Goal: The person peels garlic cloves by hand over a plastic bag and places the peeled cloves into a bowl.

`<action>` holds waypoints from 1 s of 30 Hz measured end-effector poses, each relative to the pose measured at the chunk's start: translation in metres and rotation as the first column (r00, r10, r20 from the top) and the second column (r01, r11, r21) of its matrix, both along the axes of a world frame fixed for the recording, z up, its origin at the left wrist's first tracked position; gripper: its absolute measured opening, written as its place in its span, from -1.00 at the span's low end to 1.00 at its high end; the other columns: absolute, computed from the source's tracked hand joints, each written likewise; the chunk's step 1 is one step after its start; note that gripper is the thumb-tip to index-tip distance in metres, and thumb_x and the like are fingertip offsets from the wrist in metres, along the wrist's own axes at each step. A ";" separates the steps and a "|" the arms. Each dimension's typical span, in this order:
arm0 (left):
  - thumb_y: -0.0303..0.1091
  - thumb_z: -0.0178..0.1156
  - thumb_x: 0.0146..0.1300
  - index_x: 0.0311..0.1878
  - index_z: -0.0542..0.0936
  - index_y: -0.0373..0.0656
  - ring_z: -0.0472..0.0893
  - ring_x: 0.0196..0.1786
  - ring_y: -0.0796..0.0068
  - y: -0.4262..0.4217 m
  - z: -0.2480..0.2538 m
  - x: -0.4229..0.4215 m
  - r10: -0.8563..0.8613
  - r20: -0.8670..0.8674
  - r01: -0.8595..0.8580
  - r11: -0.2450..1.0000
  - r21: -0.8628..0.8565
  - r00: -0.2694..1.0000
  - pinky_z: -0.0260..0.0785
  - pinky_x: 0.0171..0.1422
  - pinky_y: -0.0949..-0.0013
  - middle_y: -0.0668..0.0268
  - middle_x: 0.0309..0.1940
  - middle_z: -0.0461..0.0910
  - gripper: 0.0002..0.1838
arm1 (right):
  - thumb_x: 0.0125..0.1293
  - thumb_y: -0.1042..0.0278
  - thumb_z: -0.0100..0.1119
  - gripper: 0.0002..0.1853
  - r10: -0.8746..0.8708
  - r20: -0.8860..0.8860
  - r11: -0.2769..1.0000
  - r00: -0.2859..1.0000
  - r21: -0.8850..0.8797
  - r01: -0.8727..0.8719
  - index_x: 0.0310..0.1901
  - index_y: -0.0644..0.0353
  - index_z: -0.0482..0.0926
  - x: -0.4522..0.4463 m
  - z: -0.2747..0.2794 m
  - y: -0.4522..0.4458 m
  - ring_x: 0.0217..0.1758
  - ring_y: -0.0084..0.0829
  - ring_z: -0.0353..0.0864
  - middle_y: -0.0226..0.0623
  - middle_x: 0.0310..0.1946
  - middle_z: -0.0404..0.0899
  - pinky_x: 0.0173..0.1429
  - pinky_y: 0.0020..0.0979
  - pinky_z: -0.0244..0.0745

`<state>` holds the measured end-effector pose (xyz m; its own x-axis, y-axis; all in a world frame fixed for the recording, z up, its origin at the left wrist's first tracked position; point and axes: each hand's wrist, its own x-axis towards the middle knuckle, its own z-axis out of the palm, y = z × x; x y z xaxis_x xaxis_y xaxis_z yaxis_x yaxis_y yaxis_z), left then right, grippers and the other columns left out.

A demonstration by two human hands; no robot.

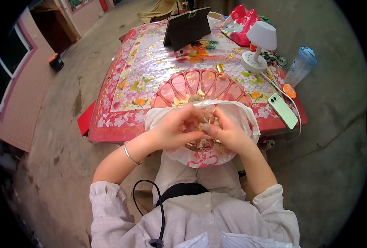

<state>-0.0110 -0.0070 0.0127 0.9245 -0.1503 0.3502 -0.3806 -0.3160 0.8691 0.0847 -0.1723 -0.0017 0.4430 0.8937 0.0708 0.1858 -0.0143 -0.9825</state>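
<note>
A person's left hand [178, 129] and right hand [229, 132] have fingers pinched on what seems a garlic piece [207, 120] over a peel-strewn plastic bag [176, 154], peeling apparently midway, since bare cloves [177, 101] and an unpeeled-looking bulb [195, 98] share the pink scalloped dish [208, 78] at twelve o'clock.

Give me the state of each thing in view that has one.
Plastic bag, open, scraps inside.
Left hand, fingers bent over the bag, hold unclear.
Right hand, fingers bent, hold unclear.
Pink dish, holding pale cloves, partly hidden.
Black case, propped up.
Lamp, upright, lit or unlit unclear.
Tumbler, upright, lid on.
Phone, lying back up.
Red bag, crumpled.
</note>
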 end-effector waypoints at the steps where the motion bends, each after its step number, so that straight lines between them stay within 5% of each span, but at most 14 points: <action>1: -0.54 0.25 0.03 -0.18 0.36 -0.21 0.45 -0.44 0.69 0.003 -0.001 -0.001 -0.030 0.003 0.030 0.999 -0.018 1.000 0.30 -0.42 0.58 0.39 -0.43 0.45 -0.69 | 0.24 -0.14 -0.02 -0.40 -0.029 0.111 0.995 0.993 -0.093 0.040 0.05 0.28 0.30 0.001 0.001 -0.001 -0.18 -0.45 0.43 -0.28 -0.23 0.44 -0.08 -0.40 0.34; 5: -0.48 0.20 0.11 -0.12 0.33 -0.22 0.45 -0.44 0.67 0.002 -0.008 0.003 -0.120 0.039 0.125 0.974 -0.187 0.992 0.28 -0.44 0.56 0.34 -0.37 0.44 -0.69 | 0.31 -0.08 -0.13 -0.48 0.150 0.144 0.988 0.978 -0.043 -0.145 -0.03 0.30 0.38 0.000 -0.002 -0.002 -0.21 -0.35 0.47 -0.21 -0.32 0.48 -0.09 -0.37 0.35; 6: -0.48 0.20 0.11 -0.12 0.33 -0.22 0.45 -0.44 0.67 0.002 -0.009 0.003 -0.119 0.040 0.124 0.974 -0.188 0.992 0.28 -0.44 0.56 0.34 -0.37 0.44 -0.69 | 0.33 -0.06 -0.17 -0.50 0.066 0.192 0.996 0.979 0.047 -0.077 -0.10 0.32 0.41 -0.001 -0.006 0.001 -0.24 -0.26 0.50 -0.14 -0.36 0.50 -0.11 -0.34 0.36; 7: -0.37 0.14 0.17 -0.16 0.36 -0.23 0.42 -0.48 0.67 0.001 -0.010 0.003 -0.100 -0.088 0.059 0.921 -0.384 0.991 0.25 -0.46 0.55 0.36 -0.43 0.43 -0.76 | 0.35 -0.04 -0.20 -0.51 -0.022 0.232 0.990 0.972 0.138 -0.010 -0.17 0.34 0.44 -0.003 -0.008 0.004 -0.26 -0.17 0.52 -0.06 -0.40 0.51 -0.13 -0.31 0.36; 9: -0.27 0.08 0.24 -0.20 0.40 -0.23 0.38 -0.52 0.67 0.001 -0.009 0.003 -0.109 -0.216 -0.030 0.830 -0.557 0.970 0.21 -0.49 0.54 0.39 -0.48 0.43 -0.78 | 0.33 -0.04 -0.18 -0.52 -0.040 0.316 0.999 0.948 0.048 0.026 -0.21 0.32 0.44 -0.007 0.005 0.001 -0.29 -0.09 0.52 -0.03 -0.42 0.52 -0.17 -0.27 0.37; 11: -0.06 -0.06 0.29 -0.39 0.47 -0.23 0.27 -0.61 0.66 0.000 -0.002 0.004 0.040 -0.451 -0.095 0.991 -0.099 0.892 0.13 -0.54 0.52 0.46 -0.63 0.35 -0.62 | 0.32 -0.03 -0.16 -0.54 -0.045 0.396 0.997 0.917 -0.043 0.068 -0.26 0.31 0.44 -0.010 0.009 0.001 -0.31 -0.02 0.52 0.00 -0.44 0.53 -0.20 -0.22 0.38; 12: -0.01 -0.10 0.30 -0.56 0.47 -0.21 0.21 -0.64 0.68 -0.001 -0.005 0.006 0.029 -0.518 -0.090 0.991 -0.094 0.855 0.10 -0.57 0.49 0.50 -0.73 0.26 -0.52 | 0.30 -0.03 -0.12 -0.56 -0.054 0.458 0.992 0.887 -0.078 0.101 -0.31 0.29 0.43 -0.011 0.008 0.001 -0.35 -0.01 0.52 -0.01 -0.47 0.53 -0.25 -0.19 0.38; 19: -0.14 -0.03 0.29 -0.46 0.53 -0.24 0.26 -0.56 0.79 0.000 0.000 0.008 0.070 -0.629 -0.135 0.989 -0.056 0.774 0.06 -0.53 0.58 0.54 -0.63 0.35 -0.64 | 0.16 -0.02 0.06 -0.60 -0.111 0.786 0.962 0.608 -0.069 0.264 -0.36 0.23 0.43 -0.015 -0.003 0.005 -0.45 -0.14 0.56 -0.12 -0.57 0.53 -0.37 -0.21 0.43; 21: -0.12 -0.03 0.20 -0.53 0.54 -0.30 0.25 -0.72 0.69 0.006 -0.010 0.010 0.121 -0.378 -0.105 0.993 0.061 0.918 0.12 -0.65 0.48 0.45 -0.79 0.30 -0.59 | 0.16 -0.01 0.07 -0.60 -0.098 0.781 0.963 0.616 -0.080 0.255 -0.36 0.25 0.45 -0.015 0.010 0.003 -0.45 -0.15 0.57 -0.12 -0.56 0.54 -0.37 -0.23 0.44; 26: -0.04 -0.06 0.25 -0.58 0.53 -0.32 0.27 -0.74 0.60 0.001 -0.006 0.012 0.164 -0.365 -0.124 0.984 0.129 0.917 0.14 -0.65 0.40 0.35 -0.81 0.31 -0.49 | 0.16 0.01 0.07 -0.60 -0.043 0.764 0.978 0.643 -0.099 0.183 -0.35 0.28 0.50 -0.012 0.013 0.006 -0.43 -0.15 0.57 -0.07 -0.53 0.55 -0.35 -0.22 0.44; 30: 0.03 -0.13 0.30 -0.55 0.51 -0.33 0.30 -0.71 0.52 0.001 -0.003 0.010 0.143 -0.400 -0.090 0.985 0.148 0.905 0.16 -0.59 0.37 0.27 -0.78 0.34 -0.43 | 0.22 0.08 -0.01 -0.62 0.137 0.749 0.953 0.648 -0.278 0.120 -0.37 0.32 0.50 -0.008 0.022 0.007 -0.41 -0.08 0.56 -0.02 -0.52 0.54 -0.29 -0.19 0.43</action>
<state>-0.0009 -0.0058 0.0100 0.9959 -0.0503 -0.0749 0.0443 -0.4508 0.8915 0.0765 -0.1656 0.0205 0.3408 0.9316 0.1264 0.8575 -0.2530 -0.4480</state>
